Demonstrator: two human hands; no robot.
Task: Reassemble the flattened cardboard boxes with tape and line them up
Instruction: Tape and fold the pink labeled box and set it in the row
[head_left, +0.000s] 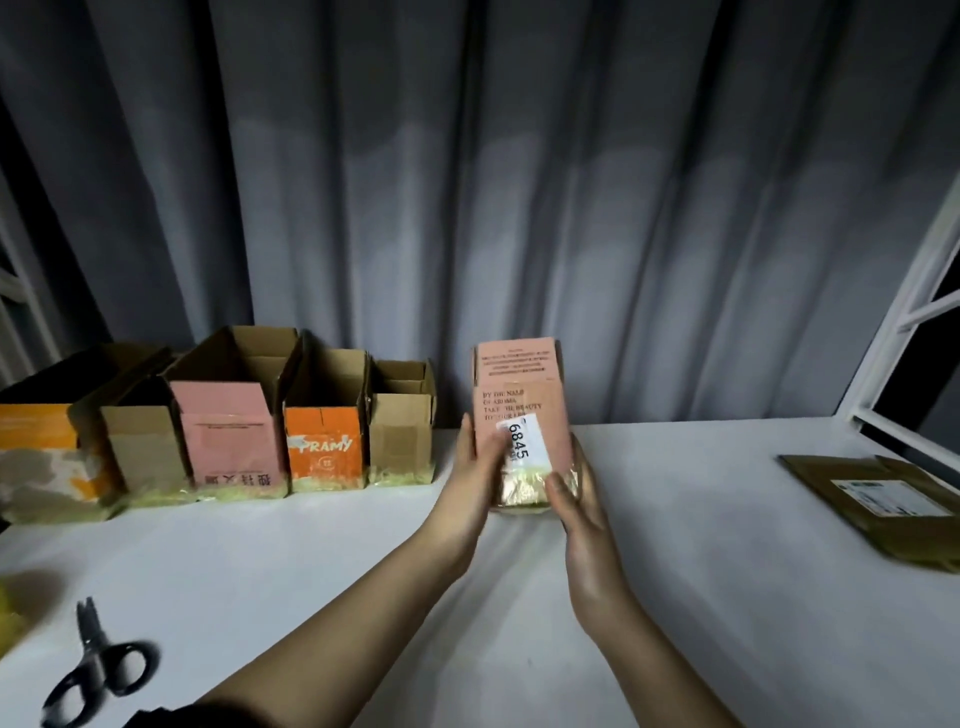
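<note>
Grey curtains hang behind a white desk (322, 561), with a white window frame (914, 322) at the right. Along the back edge I have five rebuilt boxes (228, 415) standing side by side with open tops up and yellowish tape around their bases, so they form the line the task asks for. I hold the pink box (517, 410) upright between both hands, just right of the small brown box (401, 423) that ends the row, with a gap between them. My left hand (480, 462) grips its left side, thumb across the white "6845" label; my right hand (571, 499) cups the lower right corner over the taped bottom. This two-sided hold keeps the tall box from tipping and lets me square it to the row; I judge it ready to slide left. A flattened box (883, 499) lies well apart at the right, not yet assembled. Scissors (98, 670) lie at the near left, out of the way.
</note>
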